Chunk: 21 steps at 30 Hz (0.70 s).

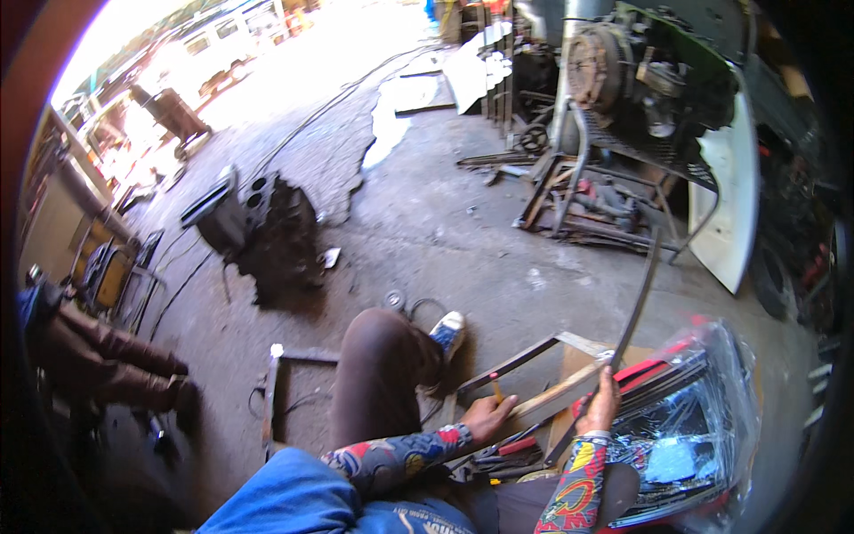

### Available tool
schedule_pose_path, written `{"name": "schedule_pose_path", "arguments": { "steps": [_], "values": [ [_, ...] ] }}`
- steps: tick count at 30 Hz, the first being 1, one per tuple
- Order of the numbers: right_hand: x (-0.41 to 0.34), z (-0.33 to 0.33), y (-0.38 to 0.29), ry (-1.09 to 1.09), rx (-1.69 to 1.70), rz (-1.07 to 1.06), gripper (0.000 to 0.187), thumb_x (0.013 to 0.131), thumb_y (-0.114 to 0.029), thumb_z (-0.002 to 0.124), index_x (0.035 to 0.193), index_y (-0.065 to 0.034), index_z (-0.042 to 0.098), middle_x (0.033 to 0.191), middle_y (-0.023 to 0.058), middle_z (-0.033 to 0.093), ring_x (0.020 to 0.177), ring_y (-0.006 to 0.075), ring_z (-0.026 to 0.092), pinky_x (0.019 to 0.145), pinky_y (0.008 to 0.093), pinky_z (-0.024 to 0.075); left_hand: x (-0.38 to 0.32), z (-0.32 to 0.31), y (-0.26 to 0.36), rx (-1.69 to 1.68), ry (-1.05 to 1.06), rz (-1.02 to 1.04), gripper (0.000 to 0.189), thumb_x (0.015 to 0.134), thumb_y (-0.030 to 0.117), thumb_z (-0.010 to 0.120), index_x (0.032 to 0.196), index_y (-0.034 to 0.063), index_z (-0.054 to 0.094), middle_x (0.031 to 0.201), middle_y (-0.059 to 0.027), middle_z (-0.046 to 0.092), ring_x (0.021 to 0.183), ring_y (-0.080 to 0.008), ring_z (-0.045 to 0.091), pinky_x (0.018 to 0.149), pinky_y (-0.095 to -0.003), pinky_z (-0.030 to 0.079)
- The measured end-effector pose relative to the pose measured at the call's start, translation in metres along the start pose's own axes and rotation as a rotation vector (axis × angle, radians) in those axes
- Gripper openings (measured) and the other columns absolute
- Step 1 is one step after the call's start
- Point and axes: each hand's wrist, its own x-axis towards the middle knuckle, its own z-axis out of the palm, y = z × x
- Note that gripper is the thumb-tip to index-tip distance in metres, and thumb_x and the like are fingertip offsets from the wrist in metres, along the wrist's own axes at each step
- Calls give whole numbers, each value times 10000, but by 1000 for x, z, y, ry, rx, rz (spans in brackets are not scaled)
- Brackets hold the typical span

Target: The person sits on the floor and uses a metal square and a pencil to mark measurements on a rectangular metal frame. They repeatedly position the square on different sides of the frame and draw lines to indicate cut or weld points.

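My left hand (488, 417) holds a yellow pencil (496, 387) and lies at the near end of a flat metal bar (557, 394) with a tan upper edge. In my right hand (598, 404) is a long, thin dark metal strip (637, 300), slanting up and away across the bar's far end. Below my hands several tools (517, 446), one with a red part, lie in a pile. A metal frame (510, 364) stands just beyond the bar. Beside my right arm lies a red and black part wrapped in clear plastic (687, 427).
An engine block (283, 240) sits on the floor ahead. Another engine (620, 80) rests on a metal stand (577, 180) at the upper right, by a white panel (724, 193). An angled metal frame (272, 394) lies left of my knee. A person's legs (113, 354) are at far left. Cables cross the floor.
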Motion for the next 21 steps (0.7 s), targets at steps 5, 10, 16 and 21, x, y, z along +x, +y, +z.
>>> {"name": "schedule_pose_path", "arguments": {
  "steps": [5, 10, 16, 21],
  "values": [
    [-7, 2, -4, -2, -18, -46, 336, 929, -461, 654, 1062, -152, 642, 698, -53, 489, 506, 64, 460, 392, 217, 349, -2, -4, 8, 22, -39, -41, 672, 998, 577, 397, 945, -41, 655, 872, -262, 678, 858, -391, 675, 781, -485, 489],
    [-10, 3, -5, 12, 9, -37, 420, 928, -463, 651, 1166, -118, 622, 796, -23, 560, 547, 77, 478, 426, 223, 365, -7, -8, 18, 20, -48, -77, 649, 1017, 553, 399, 945, -39, 654, 862, -244, 673, 835, -332, 659, 786, -462, 482],
    [-9, 3, -5, -48, 28, -48, 400, 930, -460, 649, 1158, -133, 619, 816, -20, 572, 563, 77, 484, 438, 223, 374, -7, -7, 17, 40, -42, -75, 649, 1012, 558, 418, 948, -43, 655, 860, -253, 668, 829, -328, 658, 785, -453, 485],
    [0, -3, 1, 57, -60, -81, 327, 939, -450, 636, 1073, -152, 640, 734, -36, 511, 490, 78, 416, 406, 239, 369, -3, -3, 13, -15, -97, -167, 576, 1003, 526, 488, 947, -18, 670, 809, -107, 662, 765, -168, 575, 715, -398, 482]
  ]
}}
